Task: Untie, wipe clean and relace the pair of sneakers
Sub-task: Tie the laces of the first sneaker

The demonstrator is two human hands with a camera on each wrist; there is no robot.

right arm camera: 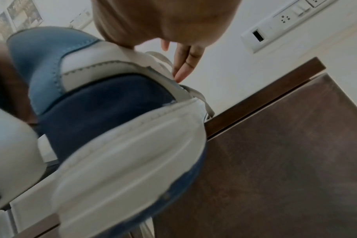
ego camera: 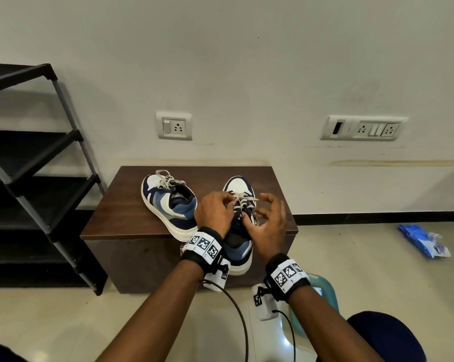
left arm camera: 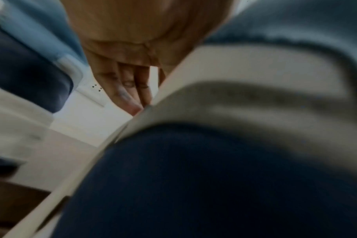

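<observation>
Head view: sneakers (ego camera: pixel 194 207) atop cabinet (ego camera: pixel 121 205)

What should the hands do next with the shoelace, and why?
Probably pull the lace loose. Both the left hand and right hand are already at the lacing of the nearer sneaker, and it still looks laced, as does the other sneaker on the brown cabinet.

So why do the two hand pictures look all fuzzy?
Left wrist view: the shoe sits right against the lens, badly blurred. Right wrist view: shoe softly blurred, socket sharper. Head view: sharp, though wall edges bend.
</observation>
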